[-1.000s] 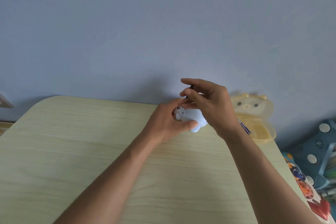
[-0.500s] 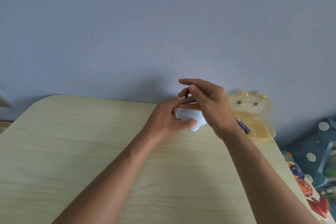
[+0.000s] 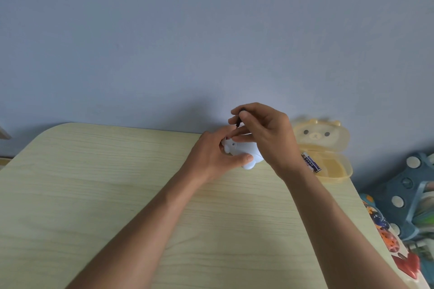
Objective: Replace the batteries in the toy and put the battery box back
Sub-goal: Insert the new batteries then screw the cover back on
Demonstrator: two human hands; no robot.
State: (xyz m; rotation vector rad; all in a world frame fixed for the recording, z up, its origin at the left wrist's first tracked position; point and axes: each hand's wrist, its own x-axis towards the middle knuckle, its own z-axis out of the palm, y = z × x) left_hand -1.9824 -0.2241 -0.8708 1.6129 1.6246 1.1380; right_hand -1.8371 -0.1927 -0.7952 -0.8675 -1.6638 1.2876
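A small pale blue toy (image 3: 246, 151) rests on the wooden table (image 3: 117, 195) near its far edge. My left hand (image 3: 212, 156) wraps around the toy and holds it down. Just above it, my right hand (image 3: 263, 131) pinches a thin dark tool (image 3: 239, 119), held upright with its tip at the toy's top. Most of the tool is hidden by my fingers. A purple battery (image 3: 311, 162) lies beside my right wrist, against the open yellow bear-shaped box (image 3: 333, 164).
The yellow box stands open at the table's far right corner, its bear-face lid (image 3: 315, 135) leaning on the blue wall. Colourful toys and a blue plastic item (image 3: 408, 197) crowd the floor past the table's right edge.
My right hand's fingers have shifted slightly on the dark tool above the toy. My left hand and the toy have stayed in place.
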